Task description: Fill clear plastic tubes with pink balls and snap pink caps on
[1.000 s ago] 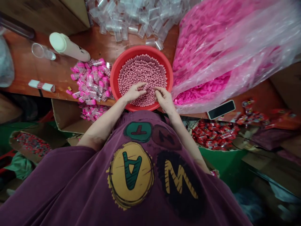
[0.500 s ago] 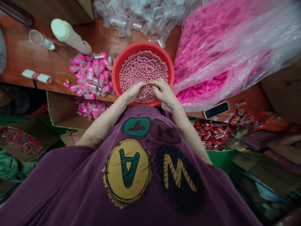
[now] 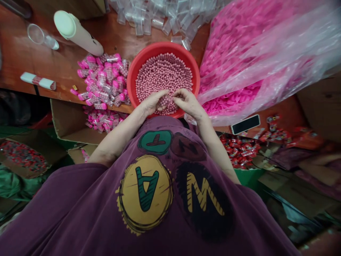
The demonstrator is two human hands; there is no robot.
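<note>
Both my hands are over the near side of a red plastic bowl (image 3: 131, 78) filled with small round pink beads (image 3: 162, 73). My left hand (image 3: 153, 102) is curled around what looks like a small clear plastic tube (image 3: 166, 101), its outline hard to separate from the beads behind it. Close to its right, the thumb and fingers of my right hand (image 3: 187, 102) are pinched together at the tips; what they hold, if anything, is too small to make out. Left of the bowl lies a heap of bead-filled clear tubes with bright pink caps (image 3: 102, 80).
Loose clear tubes (image 3: 160, 21) are piled behind the bowl. A large clear bag of pink plastic pieces (image 3: 239, 53) fills the right side, with a phone (image 3: 245, 124) near the edge. A white bottle (image 3: 78, 33) stands at left. An open cardboard box (image 3: 66, 121) sits below the table edge.
My fingertips, which met over the bowl, are now slightly apart, the right hand having shifted a little to the right. The view has moved slightly.
</note>
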